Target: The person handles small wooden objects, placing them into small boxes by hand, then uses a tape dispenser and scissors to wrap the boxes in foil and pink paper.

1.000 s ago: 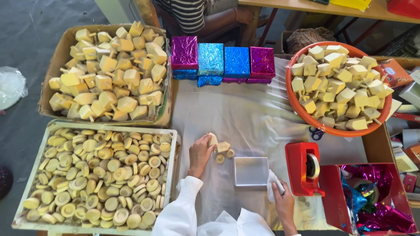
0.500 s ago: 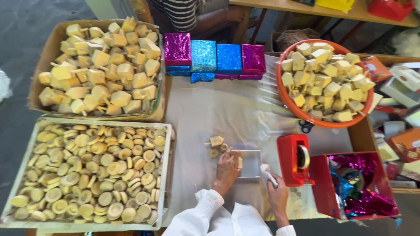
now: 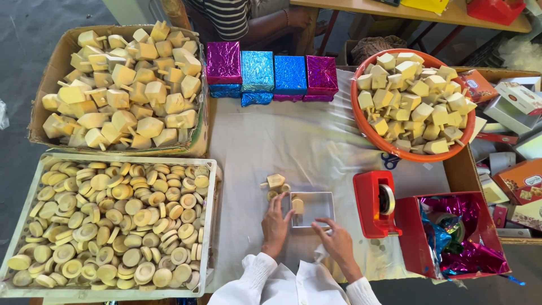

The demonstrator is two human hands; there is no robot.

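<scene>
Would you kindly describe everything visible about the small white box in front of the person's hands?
The small white box is a shallow, open-topped rectangular tray, apparently thin card, lying flat on the pale cloth beside the red tape dispenser. One pale wooden piece sits inside near its left wall. The left hand touches its left edge, and the right hand rests fingertips at its front edge. A few more wooden pieces lie just beyond its far-left corner.
</scene>
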